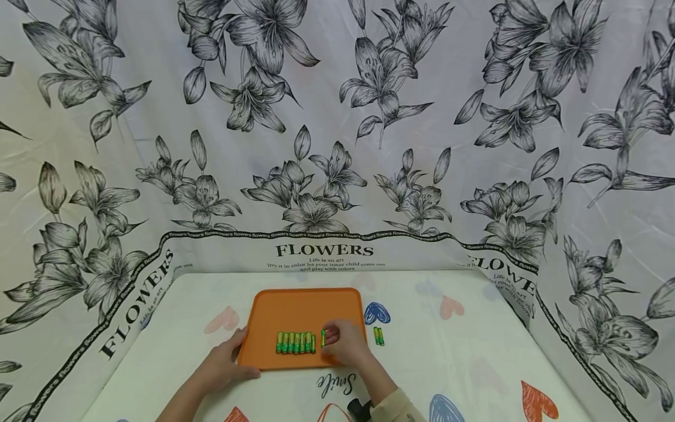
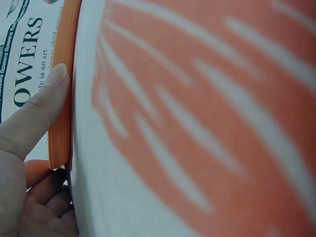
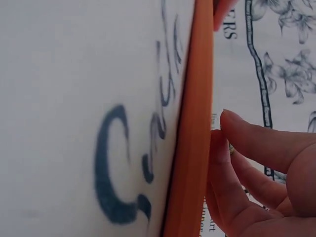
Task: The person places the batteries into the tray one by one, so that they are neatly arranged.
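An orange tray (image 1: 306, 305) lies on the table, and several green-and-yellow batteries (image 1: 292, 343) stand side by side in a row on it. My left hand (image 1: 224, 363) grips the tray's near left corner; in the left wrist view its thumb (image 2: 42, 103) presses the orange rim (image 2: 60, 113) while the other fingers curl beyond the corner. Over the tray's right part, my right hand (image 1: 345, 343) pinches one battery (image 1: 323, 339) just right of the row. In the right wrist view the tray's edge and the fingers hide most of that battery.
Two more batteries (image 1: 378, 336) lie on the tablecloth (image 1: 422, 375) right of the tray. The cloth carries printed hearts and the word "Smile". A white flower-print curtain (image 1: 327, 117) surrounds the table at the back and sides. Something dark (image 1: 360, 409) sits by the right wrist.
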`<move>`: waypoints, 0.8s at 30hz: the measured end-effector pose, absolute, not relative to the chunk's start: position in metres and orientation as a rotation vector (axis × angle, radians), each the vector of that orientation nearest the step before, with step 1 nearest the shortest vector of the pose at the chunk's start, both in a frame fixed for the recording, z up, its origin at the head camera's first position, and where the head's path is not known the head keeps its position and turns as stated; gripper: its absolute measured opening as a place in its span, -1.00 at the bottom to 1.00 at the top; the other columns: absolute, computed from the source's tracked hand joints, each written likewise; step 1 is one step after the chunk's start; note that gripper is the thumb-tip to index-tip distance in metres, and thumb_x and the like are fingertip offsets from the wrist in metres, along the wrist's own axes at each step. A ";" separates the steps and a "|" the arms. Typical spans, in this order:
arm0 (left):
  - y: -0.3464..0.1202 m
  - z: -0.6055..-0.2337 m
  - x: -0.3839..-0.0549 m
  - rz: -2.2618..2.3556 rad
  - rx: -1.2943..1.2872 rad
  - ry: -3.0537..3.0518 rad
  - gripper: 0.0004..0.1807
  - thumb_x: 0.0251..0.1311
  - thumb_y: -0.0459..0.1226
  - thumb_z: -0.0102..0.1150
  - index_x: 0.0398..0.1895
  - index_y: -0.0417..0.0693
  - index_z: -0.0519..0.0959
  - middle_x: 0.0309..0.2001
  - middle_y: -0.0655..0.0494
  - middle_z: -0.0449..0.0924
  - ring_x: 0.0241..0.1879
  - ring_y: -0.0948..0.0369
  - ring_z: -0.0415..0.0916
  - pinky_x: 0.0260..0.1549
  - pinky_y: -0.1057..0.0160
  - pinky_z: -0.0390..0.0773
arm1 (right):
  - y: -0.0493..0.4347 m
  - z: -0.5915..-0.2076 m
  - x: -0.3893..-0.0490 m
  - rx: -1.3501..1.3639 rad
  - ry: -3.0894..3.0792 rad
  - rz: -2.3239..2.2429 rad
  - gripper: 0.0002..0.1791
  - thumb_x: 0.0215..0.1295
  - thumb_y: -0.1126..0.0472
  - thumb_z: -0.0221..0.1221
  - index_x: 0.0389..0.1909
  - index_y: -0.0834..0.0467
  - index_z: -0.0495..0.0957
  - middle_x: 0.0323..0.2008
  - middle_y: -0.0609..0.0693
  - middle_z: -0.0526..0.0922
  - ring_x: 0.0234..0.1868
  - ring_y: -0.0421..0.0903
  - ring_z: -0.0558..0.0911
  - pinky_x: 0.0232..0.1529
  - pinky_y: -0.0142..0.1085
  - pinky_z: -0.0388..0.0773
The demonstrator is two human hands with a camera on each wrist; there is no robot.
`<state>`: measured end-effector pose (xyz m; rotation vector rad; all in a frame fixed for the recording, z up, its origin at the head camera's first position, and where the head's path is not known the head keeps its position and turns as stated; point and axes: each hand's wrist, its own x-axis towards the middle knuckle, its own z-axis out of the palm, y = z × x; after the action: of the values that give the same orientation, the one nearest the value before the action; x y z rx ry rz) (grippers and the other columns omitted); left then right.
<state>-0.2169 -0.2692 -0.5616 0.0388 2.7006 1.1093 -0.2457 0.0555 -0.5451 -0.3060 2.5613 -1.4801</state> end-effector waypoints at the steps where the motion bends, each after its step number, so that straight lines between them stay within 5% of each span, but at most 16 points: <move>1: -0.269 -0.562 -0.217 1.110 0.040 2.701 0.46 -0.39 0.23 0.63 0.60 -0.15 0.06 0.57 -0.31 -0.02 0.54 -0.29 -0.06 0.40 -0.38 0.09 | 0.054 -0.546 -0.246 -0.310 2.575 -1.466 -0.56 0.04 0.37 0.49 -0.02 0.17 0.64 -0.32 -0.10 0.60 -0.30 -0.17 0.57 -0.28 -0.34 0.62; 24: -0.268 -0.560 -0.215 1.111 0.038 2.705 0.44 -0.38 0.22 0.63 0.60 -0.11 0.08 0.56 -0.31 -0.01 0.54 -0.29 -0.05 0.40 -0.39 0.07 | 0.040 -0.546 -0.241 -0.270 2.556 -1.456 -0.46 -0.01 0.40 0.51 0.04 0.20 0.58 -0.30 -0.02 0.58 -0.35 -0.16 0.54 -0.31 -0.32 0.59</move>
<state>-0.2152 -0.2684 -0.5599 0.0379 2.7051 1.1112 -0.2415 0.0404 -0.5457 -0.2699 2.5561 -1.4562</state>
